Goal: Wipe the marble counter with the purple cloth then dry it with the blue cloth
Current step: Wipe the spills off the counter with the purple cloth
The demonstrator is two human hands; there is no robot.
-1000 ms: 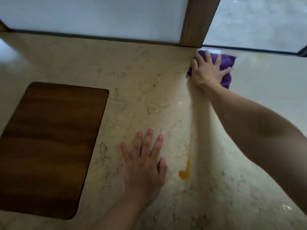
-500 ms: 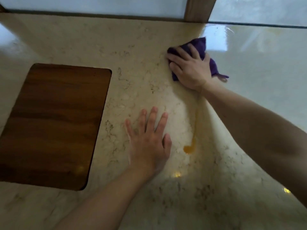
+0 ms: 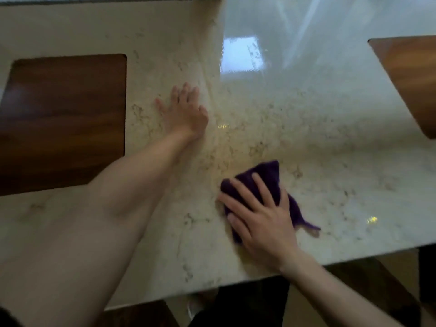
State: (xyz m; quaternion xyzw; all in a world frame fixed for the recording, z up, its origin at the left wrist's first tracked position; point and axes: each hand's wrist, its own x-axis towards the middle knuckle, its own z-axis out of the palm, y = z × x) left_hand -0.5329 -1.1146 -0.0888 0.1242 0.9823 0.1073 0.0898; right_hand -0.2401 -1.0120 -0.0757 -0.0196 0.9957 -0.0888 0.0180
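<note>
A crumpled dark purple cloth [image 3: 266,182] is seen lying bunched on the polished cream marble counter [image 3: 318,128], near the counter's front edge. Part of the cloth is covered from above; the exposed part is gathered into a rounded wad toward the far side, and a thin corner trails flat on the surface to the right. The marble is marked by fine brown veining and is glossy, with bright window reflections toward the back.
</note>
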